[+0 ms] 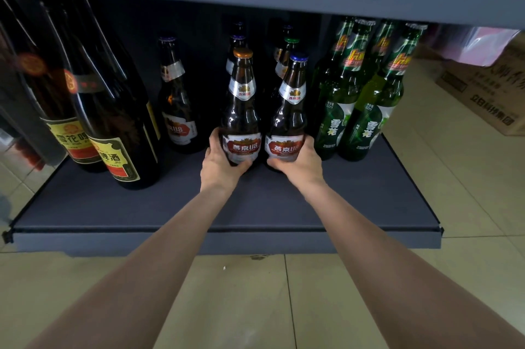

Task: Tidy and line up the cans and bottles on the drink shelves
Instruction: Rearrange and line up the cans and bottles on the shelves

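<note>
Brown glass bottles (241,110) are gleaming glossy under smooth paper labels; green glass bottles (338,110) are shining likewise. The dark shelf (170,206) is looking matt, the tiled floor (255,306) faintly sheeny, the box (488,93) plain cardboard.

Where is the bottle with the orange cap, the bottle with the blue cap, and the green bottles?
Orange-capped bottle (241,110): head view, on its brown glass shoulder.
Blue-capped bottle (292,112): head view, on its brown glass body.
Green bottles (336,93): head view, on the near-left one's green glass.

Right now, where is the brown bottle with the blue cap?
The blue-capped bottle stands mid-shelf in the head view, gripped by the right hand, between the orange-capped bottle and the green bottles.
</note>
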The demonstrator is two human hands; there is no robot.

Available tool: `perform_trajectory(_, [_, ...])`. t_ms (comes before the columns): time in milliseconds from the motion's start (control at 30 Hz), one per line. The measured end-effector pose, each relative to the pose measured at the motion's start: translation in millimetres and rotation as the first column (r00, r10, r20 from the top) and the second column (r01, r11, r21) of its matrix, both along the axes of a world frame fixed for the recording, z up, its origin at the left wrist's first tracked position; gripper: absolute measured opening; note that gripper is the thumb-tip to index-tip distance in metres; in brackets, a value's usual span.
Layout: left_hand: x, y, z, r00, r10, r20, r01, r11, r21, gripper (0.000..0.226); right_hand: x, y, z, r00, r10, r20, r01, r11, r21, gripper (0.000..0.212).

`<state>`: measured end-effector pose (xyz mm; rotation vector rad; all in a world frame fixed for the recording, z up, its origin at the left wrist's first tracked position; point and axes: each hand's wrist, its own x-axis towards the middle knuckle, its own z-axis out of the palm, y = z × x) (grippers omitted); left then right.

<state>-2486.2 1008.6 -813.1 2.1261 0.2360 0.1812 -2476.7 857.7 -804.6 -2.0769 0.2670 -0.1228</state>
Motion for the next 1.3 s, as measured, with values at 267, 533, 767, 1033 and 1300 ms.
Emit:
perform_trajectory(267, [-30.9, 46.0, -8.7, 0.984, 0.099, 0.149, -0.107, 0.993, 0.042, 0.051, -45.5, 8.8, -9.9, 0.998, 0.051, 0.043, -0.036, 0.956, -0.291, 0.035])
perform_trajectory(533, [-68.3, 100.7, -10.4, 0.960, 0.093, 0.265, -0.147, 0.970, 0.195, 0.026, -24.2, 112.0, 18.5, 0.917, 0.350, 0.189, -0.320, 0.932, -0.172, 0.056])
perform_trajectory(767, [-76.9, 138.7, -15.6, 0.947, 0.283, 0.153, -0.305, 0.942, 0.140, 0.032, 27.7, 189.6, 24.5, 0.980, 0.125, 0.155, -0.138, 0.987, 0.077, 0.080])
perform_trajectory(1033, [-61.6, 147.0, -13.2, 0.924, 0.380, 0.038, -0.376, 0.922, -0.095, 0.055, 41.4, 189.9, 32.8, 0.989, 0.088, 0.117, -0.085, 0.996, -0.028, 0.079])
perform_trajectory(1300, [-62.8, 149.0, -10.2, 0.933, 0.360, 0.008, -0.358, 0.928, -0.102, 0.053, 12.9, 170.6, 35.5, 0.979, 0.169, 0.110, -0.159, 0.983, -0.095, 0.075])
